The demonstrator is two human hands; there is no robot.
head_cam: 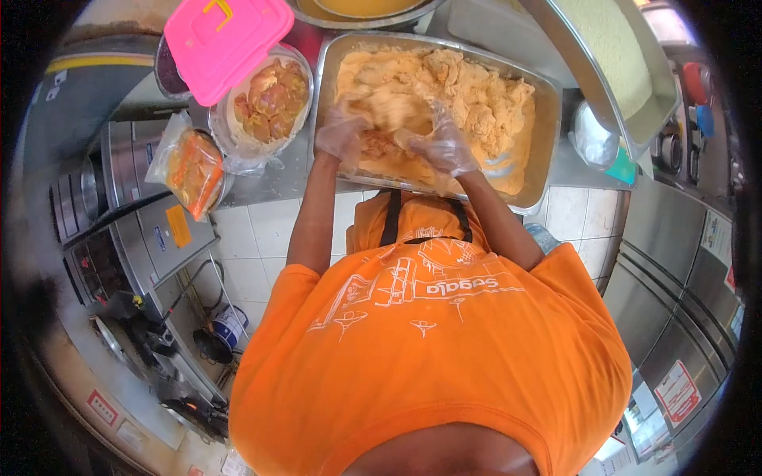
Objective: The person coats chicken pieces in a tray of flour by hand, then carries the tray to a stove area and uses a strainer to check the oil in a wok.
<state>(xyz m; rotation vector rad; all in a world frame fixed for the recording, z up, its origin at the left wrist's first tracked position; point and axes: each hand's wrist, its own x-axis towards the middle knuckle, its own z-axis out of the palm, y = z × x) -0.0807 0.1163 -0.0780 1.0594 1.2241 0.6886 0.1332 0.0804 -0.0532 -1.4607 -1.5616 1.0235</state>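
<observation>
A deep rectangular metal tray [545,140] holds orange-tan flour breading [428,163] right before me. Both my hands wear clear plastic gloves and are inside it. At the tray's left side my left hand [344,132] reaches into the breading, its fingers partly hidden. My right hand [443,144] is near the middle, fingers curved inward. Between and beyond them a breaded mass [387,110] is smeared by motion, so whether either hand grips it is unclear. Darker, moist-looking coated food [378,146] lies between the hands. Lumpy coated pieces [482,113], apparently chicken, rest to the right.
Left of the tray, a bowl of raw marinated meat [271,101] sits under a tilted pink plastic lid [229,44]. Nearer stands a plastic bag of marinated meat [193,169]. A steep-sided metal pan of pale flour [613,65] overhangs the right; a basin of yellowish liquid [369,7] is behind.
</observation>
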